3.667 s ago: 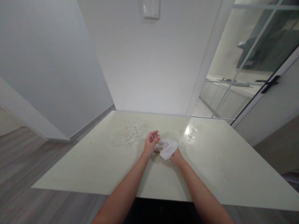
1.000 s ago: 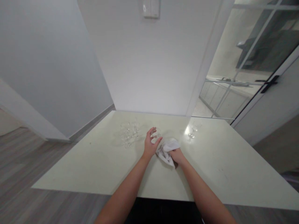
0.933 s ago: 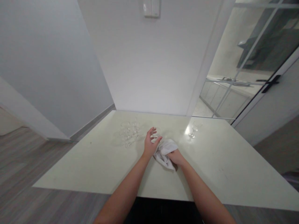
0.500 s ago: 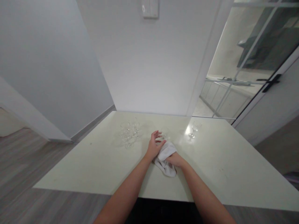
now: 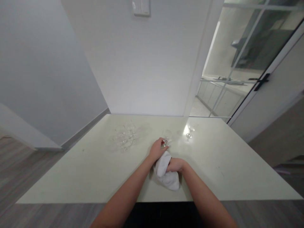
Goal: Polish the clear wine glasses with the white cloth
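Currently, the left hand [image 5: 157, 149] is positioned near the middle of the tabletop [image 5: 92, 177], with fingers and thumb closed around the lower part of a clear stemmed glass [image 5: 166, 140]. The bowl of this glass projects beyond the fingertips, on the side away from the person. Whether its foot bears on the tabletop cannot be determined, as the hand covers part of it.

The right hand [image 5: 176, 165] is located nearer the person and to the right of the left hand. It grips a white cloth [image 5: 170, 181]; the fingers are partly concealed in the folds. The cloth is bunched, with its upper end directly beside the left thumb and its lower end hanging toward the front edge of the tabletop. The stemmed glass lies past the cloth, apart from the right hand.

To the left, well apart from both hands, a group of clear glasses [image 5: 125, 136] stands close together; overlapping outlines prevent a reliable count. To the right of the stemmed glass, a single glass [image 5: 189, 135] stands upright near a bright reflection.

Markings: any lettering on the white wall switch [image 5: 141, 7] is too small to read.
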### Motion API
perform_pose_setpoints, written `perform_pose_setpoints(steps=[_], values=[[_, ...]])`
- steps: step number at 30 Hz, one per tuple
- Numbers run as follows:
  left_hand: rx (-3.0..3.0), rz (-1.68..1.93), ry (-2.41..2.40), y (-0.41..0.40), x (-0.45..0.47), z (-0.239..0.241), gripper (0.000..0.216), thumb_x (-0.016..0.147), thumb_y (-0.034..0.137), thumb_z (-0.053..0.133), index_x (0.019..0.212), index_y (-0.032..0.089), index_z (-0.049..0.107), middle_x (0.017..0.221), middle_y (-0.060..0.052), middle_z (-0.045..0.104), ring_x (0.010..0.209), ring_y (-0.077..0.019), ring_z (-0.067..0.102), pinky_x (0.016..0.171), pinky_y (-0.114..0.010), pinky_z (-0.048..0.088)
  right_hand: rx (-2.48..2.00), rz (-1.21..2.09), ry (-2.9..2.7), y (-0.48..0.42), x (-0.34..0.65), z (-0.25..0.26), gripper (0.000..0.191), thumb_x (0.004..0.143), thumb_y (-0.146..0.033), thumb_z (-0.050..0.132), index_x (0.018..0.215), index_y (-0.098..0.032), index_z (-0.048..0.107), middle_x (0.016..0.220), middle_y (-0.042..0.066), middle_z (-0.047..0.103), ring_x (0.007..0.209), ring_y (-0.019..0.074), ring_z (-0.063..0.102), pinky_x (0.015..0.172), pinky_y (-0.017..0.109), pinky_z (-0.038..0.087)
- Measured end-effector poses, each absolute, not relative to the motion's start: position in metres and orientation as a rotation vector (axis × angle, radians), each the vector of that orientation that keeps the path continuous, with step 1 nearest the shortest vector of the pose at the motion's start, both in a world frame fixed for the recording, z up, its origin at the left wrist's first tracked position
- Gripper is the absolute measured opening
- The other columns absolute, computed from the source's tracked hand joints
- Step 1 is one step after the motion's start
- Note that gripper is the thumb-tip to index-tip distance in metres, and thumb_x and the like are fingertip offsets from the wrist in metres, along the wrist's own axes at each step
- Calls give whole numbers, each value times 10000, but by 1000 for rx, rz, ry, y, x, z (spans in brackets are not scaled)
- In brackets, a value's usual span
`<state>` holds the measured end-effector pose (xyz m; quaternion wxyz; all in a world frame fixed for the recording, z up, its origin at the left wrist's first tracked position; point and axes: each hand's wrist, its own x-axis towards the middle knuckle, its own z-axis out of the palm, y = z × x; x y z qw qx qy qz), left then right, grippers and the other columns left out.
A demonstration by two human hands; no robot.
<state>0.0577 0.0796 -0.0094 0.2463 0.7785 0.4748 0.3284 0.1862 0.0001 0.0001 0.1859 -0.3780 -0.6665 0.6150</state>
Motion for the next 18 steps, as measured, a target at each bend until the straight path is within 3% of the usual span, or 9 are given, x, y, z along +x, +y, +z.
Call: perform_pose_setpoints(steps=[8, 14, 18], values=[[2363, 645, 1232, 109, 104, -1, 202, 823, 295, 589, 979, 179, 643, 992, -73, 684, 934, -203, 621, 881, -304, 454, -1055, 1731, -1967, 2, 186, -1, 312, 611, -277, 741, 902, -167, 714, 985, 69, 721, 1049, 259, 617, 1024, 414, 414], [2354, 674, 1064, 119, 134, -1, 315, 821, 222, 562, 1132, 177, 568, 1136, -99, 651, 1016, -220, 614, 928, -328, 458, -938, 1728, -1998, 6, 185, -4, 455, 583, -423, 758, 954, -166, 701, 946, 49, 725, 984, 250, 639, 944, 399, 472], [2281, 777, 983, 122, 140, -7, 336, 789, 154, 568, 1122, 196, 547, 1129, -95, 646, 1043, -237, 607, 930, -375, 472, -908, 1708, -1975, 8, 184, -4, 487, 573, -463, 753, 955, -165, 700, 929, 47, 728, 996, 260, 634, 957, 409, 455]])
